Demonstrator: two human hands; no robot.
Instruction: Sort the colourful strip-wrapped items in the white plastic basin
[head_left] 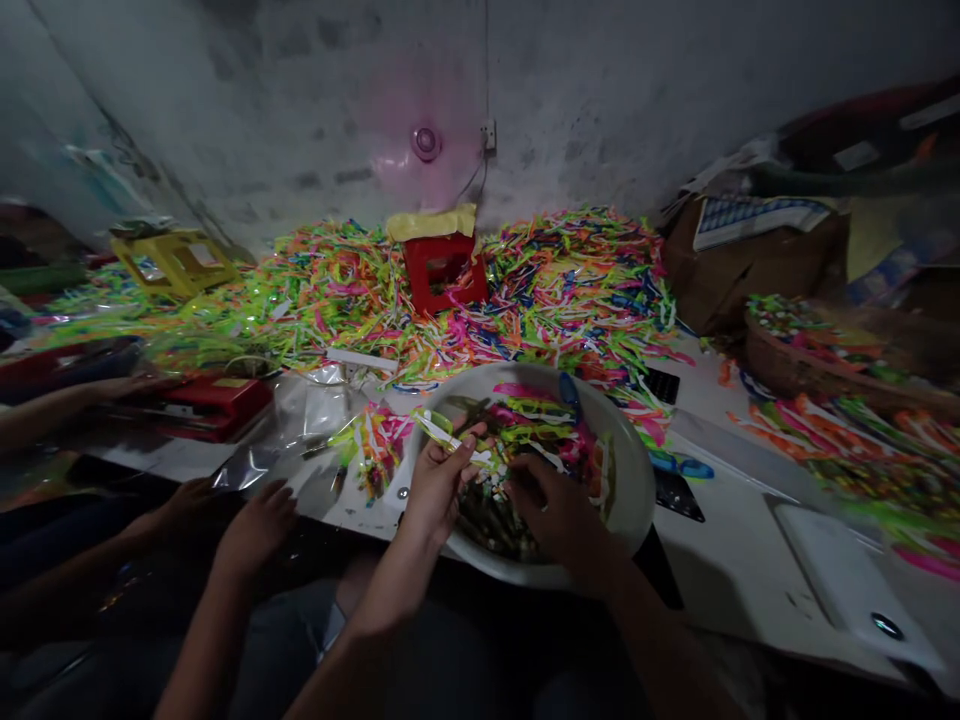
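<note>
My left hand (442,480) is over the left part of a large white basin (637,470), its thumb and fingers closed on a yellow-green and white strip (442,432) that sticks out to the upper left. My right hand (551,505) is over the basin's right half, fingers bent together near small white pieces (491,470); whatever it holds is hidden in shadow. Pink and yellow-green strips (532,405) lie inside the basin, with darker, thin pieces (495,525) at its bottom. A blue object (570,395) rests at the basin's back edge.
Behind stands a big heap of colorful strips (585,290) around a red stool (446,275). Another person's hands (259,525) work at the left by a red device (217,405) and clear plastic (300,410). Blue-handled scissors (682,466) and a brown basket (795,350) are at right.
</note>
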